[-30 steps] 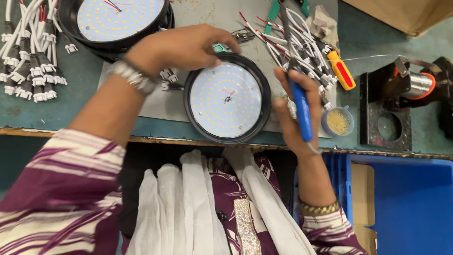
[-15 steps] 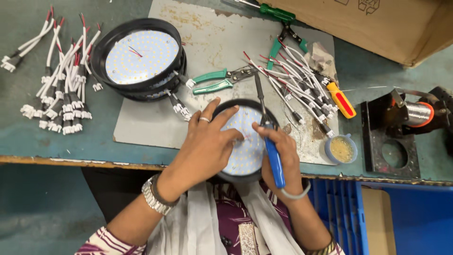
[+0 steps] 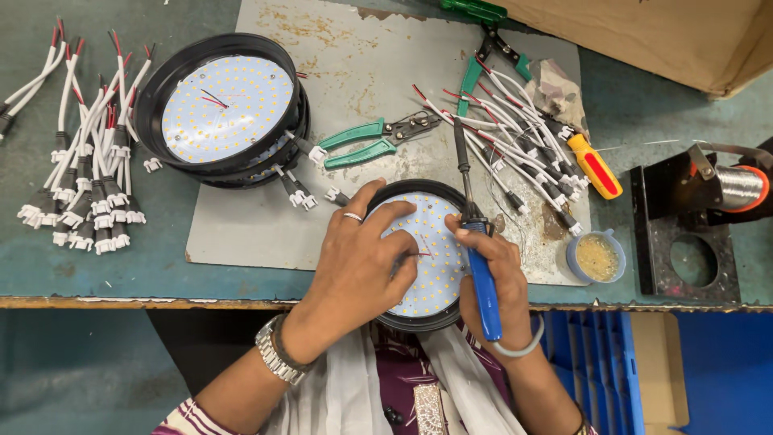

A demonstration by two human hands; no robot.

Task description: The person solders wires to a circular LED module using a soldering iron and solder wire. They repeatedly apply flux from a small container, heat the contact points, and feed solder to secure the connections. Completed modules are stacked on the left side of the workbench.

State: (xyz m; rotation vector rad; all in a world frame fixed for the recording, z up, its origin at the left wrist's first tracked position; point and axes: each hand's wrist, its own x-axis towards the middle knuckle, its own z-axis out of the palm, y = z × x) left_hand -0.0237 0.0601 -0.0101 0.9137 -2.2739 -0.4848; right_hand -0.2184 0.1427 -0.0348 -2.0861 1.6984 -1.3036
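Both hands had settled: left hand lay spread on the LED disc, right hand gripped the soldering iron.

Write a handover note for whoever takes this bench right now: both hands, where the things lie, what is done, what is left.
Left hand: spread flat on the round LED lamp at the bench edge, fingertips by its thin wires.
Right hand: gripping the blue-handled soldering iron, tip pointing away from the lamp.
Nearby: stacked lamps upper left, connector leads far left, green pliers, solder spool, small flux tub.
Done: stacked lamps show wires attached.
Left: joint on this lamp not visibly soldered.
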